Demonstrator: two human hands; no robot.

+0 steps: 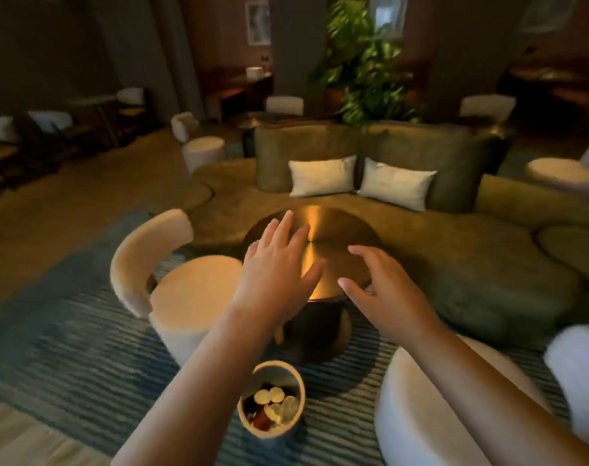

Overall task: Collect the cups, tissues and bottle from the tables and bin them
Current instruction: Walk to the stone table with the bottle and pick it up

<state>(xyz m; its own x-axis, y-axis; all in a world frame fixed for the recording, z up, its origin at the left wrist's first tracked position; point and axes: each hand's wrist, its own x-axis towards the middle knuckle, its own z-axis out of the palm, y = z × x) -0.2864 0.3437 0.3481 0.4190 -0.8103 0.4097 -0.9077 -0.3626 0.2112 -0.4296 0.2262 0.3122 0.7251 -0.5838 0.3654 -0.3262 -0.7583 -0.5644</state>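
A round white bin [271, 375] stands on the striped rug near my feet, with several cups and crumpled pieces inside it. Beyond it is a round brass-topped table [340, 237] on a dark pedestal. My left hand [276, 264] is stretched out over the table's near left part, fingers straight and spread, holding nothing. My right hand [383, 287] hovers over the table's near right edge with loosely bent fingers, also holding nothing. The picture is blurred by motion.
A cream chair [172, 287] stands left of the table and a white one [431, 408] at my lower right. A green sofa [370, 146] with two white cushions curves behind the table. Further tables, stools and a large plant [360, 62] fill the back.
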